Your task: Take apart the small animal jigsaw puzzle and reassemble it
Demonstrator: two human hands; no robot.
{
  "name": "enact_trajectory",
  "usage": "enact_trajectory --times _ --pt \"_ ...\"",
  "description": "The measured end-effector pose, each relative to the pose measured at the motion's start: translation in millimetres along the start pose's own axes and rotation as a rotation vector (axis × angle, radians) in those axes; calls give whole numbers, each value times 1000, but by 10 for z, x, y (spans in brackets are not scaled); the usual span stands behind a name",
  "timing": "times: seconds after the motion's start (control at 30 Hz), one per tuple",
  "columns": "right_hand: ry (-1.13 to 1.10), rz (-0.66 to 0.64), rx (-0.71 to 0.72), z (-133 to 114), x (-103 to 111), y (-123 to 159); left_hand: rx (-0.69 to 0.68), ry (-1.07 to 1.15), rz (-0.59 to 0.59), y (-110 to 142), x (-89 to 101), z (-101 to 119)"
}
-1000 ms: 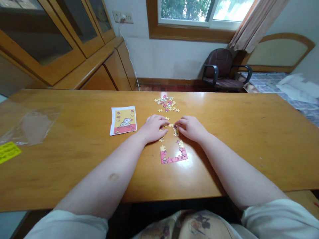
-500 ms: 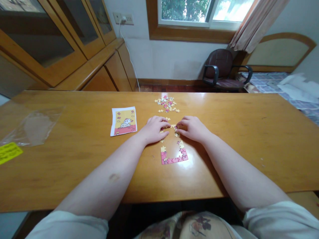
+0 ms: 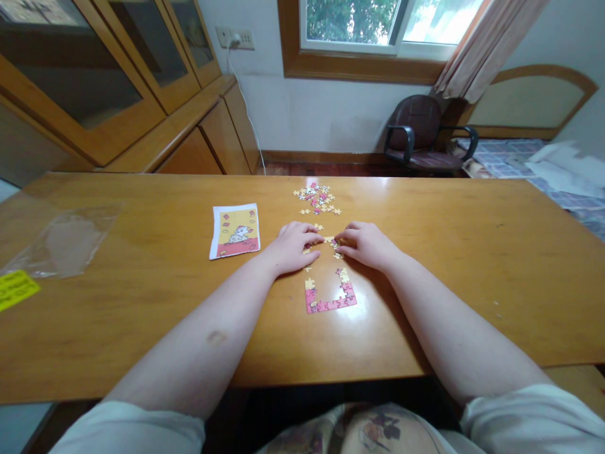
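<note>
A partly joined jigsaw frame (image 3: 329,295), pink along the bottom and yellow up the sides, lies on the wooden table (image 3: 142,302). My left hand (image 3: 292,246) rests palm down at its upper left, fingertips pressed on small yellow pieces. My right hand (image 3: 366,244) sits at the upper right, fingers curled and pinched on pieces of the top edge (image 3: 329,241). The fingertips of the two hands nearly meet. A heap of loose pieces (image 3: 316,197) lies just beyond them. A picture card (image 3: 235,231) with a white animal lies left of my left hand.
A clear plastic bag (image 3: 61,239) and a yellow slip (image 3: 16,289) lie at the table's left end. Wooden cabinets with glass doors (image 3: 118,75) stand at the left. A dark armchair (image 3: 423,135) is under the window behind the table.
Both hands stay on the top edge of the puzzle; the fingers shift only slightly. The view has tilted down a touch.
</note>
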State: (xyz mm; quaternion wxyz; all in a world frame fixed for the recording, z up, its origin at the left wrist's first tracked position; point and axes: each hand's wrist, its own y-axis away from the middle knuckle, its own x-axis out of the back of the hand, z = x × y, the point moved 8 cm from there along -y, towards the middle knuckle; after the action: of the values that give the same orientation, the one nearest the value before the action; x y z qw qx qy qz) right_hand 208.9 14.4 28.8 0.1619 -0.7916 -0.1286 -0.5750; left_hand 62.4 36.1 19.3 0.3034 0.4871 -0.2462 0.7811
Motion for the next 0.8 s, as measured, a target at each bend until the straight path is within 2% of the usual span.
enact_trajectory --times 0.17,0.27,0.37,0.43,0.5,0.6,0.8 --pt "10 -5 5 -20 6 -4 9 -17 5 0 6 -15" --pt "32 55 -39 49 88 1 91 -53 56 1 54 -86" --pt "99 167 -207 296 260 54 184 -95 70 9 78 -158" --pt "176 190 -355 509 364 124 214 -111 44 13 60 -179" --pt "251 148 -473 689 426 195 232 -119 8 16 26 -191" --pt "314 45 -570 845 449 268 245 -138 -37 24 -23 -199" --pt "345 -124 -608 890 359 299 268 -171 7 25 18 -220"
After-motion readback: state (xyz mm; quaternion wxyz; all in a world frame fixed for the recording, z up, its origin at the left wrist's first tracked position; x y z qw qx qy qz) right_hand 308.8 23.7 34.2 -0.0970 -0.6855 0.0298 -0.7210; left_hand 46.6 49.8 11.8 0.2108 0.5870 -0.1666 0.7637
